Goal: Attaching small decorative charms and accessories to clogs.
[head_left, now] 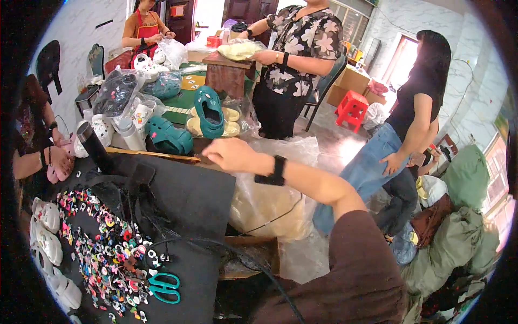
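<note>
My right hand (232, 155), with a black band at its wrist, reaches left over the far edge of the dark table (199, 205). Its fingers are curled together, and I see nothing in them. Just beyond and above it, apart from the fingers, a teal clog (209, 112) stands tilted toe-up, in the air or against the things behind; I cannot tell which. Behind that clog are pale yellow clogs (231, 128). Another teal clog (170, 135) lies to the left of my hand. My left hand is out of view.
Many small colourful shoe charms (116, 248) cover the table's left side, beside teal-handled scissors (164, 287), white clogs (48, 232) and a dark bottle (93, 146). A black cable (237, 251) crosses the near edge. Co-workers stand around; one at left holds a pink clog (56, 168).
</note>
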### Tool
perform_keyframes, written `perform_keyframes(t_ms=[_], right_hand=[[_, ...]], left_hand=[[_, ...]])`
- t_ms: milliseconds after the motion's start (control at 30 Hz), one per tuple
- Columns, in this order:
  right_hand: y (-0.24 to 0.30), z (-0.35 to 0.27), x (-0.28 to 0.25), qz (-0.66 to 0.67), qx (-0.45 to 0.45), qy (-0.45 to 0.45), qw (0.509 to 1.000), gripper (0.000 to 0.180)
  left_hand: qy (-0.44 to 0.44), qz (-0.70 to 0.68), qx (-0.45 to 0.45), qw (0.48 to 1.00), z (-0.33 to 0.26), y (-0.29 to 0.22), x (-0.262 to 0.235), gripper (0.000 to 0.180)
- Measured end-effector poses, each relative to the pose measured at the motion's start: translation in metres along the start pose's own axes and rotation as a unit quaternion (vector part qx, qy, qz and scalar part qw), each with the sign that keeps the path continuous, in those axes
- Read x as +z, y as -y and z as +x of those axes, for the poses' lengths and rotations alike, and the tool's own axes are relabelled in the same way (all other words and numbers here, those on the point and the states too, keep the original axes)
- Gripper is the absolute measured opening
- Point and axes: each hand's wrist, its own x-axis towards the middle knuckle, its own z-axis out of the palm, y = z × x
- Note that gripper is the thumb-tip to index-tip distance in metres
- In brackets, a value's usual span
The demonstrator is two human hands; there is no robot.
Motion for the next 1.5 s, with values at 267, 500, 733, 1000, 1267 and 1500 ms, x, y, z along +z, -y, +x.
perform_keyframes(t_ms=[267, 500, 733, 1000, 1267, 1500], right_hand=[[0.076, -0.107, -0.026, 0.181, -0.064, 0.472, 0.861, 0.037], [0.175, -0.112, 0.063, 0.48, -0.161, 0.512, 0.694, 0.035], [0.266, -0.092, 0.125, 0.547, -0.188, 0.452, 0.68, 0.031], [0.373, -0.087, 0.202, 0.503, -0.202, 0.101, 0.834, 0.023], [0.394, -0.097, 0.245, 0.261, -0.155, 0.072, 0.95, 0.05], [0.384, -0.104, 0.25, 0.187, -0.21, 0.202, 0.938, 0.047]], left_hand=[[0.011, -0.011, -0.018, 1.0, 0.001, 0.0, 0.007, 0.036], [-0.021, 0.026, -0.026, 0.999, -0.011, 0.012, 0.015, 0.036], [0.027, 0.037, -0.023, 0.999, -0.016, 0.023, 0.029, 0.038], [-0.007, -0.021, -0.031, 0.999, -0.021, 0.032, 0.042, 0.034], [0.004, -0.02, -0.053, 0.998, -0.019, 0.031, 0.048, 0.037], [0.047, 0.01, -0.087, 0.995, -0.021, 0.028, 0.041, 0.038]])
